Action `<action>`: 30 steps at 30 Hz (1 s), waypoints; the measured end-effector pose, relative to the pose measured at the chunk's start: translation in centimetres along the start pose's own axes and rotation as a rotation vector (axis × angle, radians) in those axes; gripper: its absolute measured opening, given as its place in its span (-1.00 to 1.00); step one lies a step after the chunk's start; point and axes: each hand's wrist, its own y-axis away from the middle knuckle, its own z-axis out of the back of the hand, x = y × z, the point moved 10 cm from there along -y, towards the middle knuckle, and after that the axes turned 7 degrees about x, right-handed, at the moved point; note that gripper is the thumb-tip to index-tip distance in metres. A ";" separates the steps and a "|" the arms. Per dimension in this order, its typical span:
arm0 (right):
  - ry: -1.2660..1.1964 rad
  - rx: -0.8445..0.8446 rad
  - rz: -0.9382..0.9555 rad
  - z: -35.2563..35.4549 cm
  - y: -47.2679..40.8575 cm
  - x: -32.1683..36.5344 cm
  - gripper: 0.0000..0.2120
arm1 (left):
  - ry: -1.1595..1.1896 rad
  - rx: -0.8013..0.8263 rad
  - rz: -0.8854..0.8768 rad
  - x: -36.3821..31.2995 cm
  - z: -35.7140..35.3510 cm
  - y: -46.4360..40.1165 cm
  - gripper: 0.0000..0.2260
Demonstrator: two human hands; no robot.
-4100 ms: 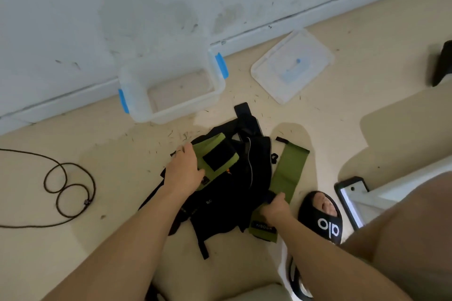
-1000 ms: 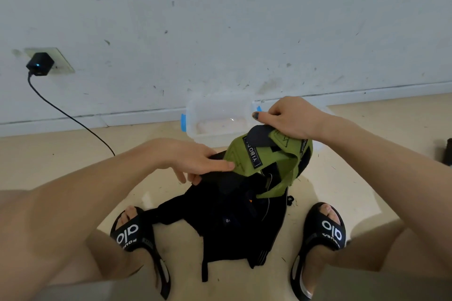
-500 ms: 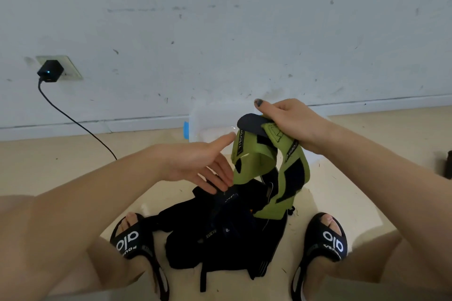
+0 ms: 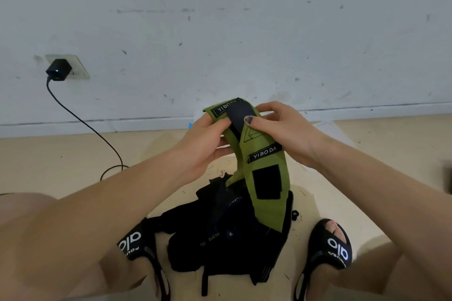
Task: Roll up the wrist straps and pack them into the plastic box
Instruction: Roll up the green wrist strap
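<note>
Green fabric with black patches and white "YIBODA" labels makes up the wrist strap (image 4: 265,178), held up in the air above a heap of black straps (image 4: 227,234) on the floor. Its top end is folded over, and its lower end hangs down onto the heap. Left of the strap's top, the left hand (image 4: 203,144) grips the folded edge, thumb on the near face and fingers curled behind. Right of the strap's top, the right hand (image 4: 281,127) pinches the black tab, its dark-nailed thumb pressed on the front. Behind the strap and both hands, only a blue clip and a pale edge of the plastic box (image 4: 195,121) show, against the wall. Either side of the heap stand two black sandals (image 4: 137,247). Far left of the strap, a black charger (image 4: 58,69) sits in a wall socket, its cable trailing to the floor.
</note>
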 end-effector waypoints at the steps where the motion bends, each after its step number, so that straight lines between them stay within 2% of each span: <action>1: 0.044 -0.038 0.016 0.4 0.1 0.4 -0.59 | -0.024 -0.010 -0.013 -0.2 0.2 -0.1 -0.82; 3: 0.148 -0.120 0.053 1.1 0.4 1.1 -0.64 | -0.093 -0.036 -0.036 -0.5 0.8 -0.5 -0.79; 5: 0.175 -0.125 0.044 0.9 0.3 1.1 -0.66 | -0.142 -0.088 -0.060 -0.8 1.5 -0.8 -0.77; 12: -0.158 0.073 -0.090 -1.0 0.0 -0.5 -0.68 | -0.241 -0.189 -0.123 -1.2 2.5 -1.2 -0.82; 16: -0.301 0.120 -0.121 -1.2 -0.2 -0.6 -0.69 | -0.280 -0.201 -0.168 -2.1 2.5 -1.5 -0.83; 23: -0.184 0.144 -0.181 -0.9 -0.6 -0.6 -0.72 | -0.316 -0.267 -0.178 -2.5 3.4 -2.1 -0.79; 27: -0.262 0.211 -0.152 -1.6 -0.4 -0.1 -0.71 | -0.371 -0.268 -0.197 -3.1 3.7 -2.4 -0.76; 30: -0.310 0.267 -0.151 -2.4 -0.1 0.1 -0.79 | -0.370 -0.286 -0.201 -3.4 4.1 -2.5 -0.76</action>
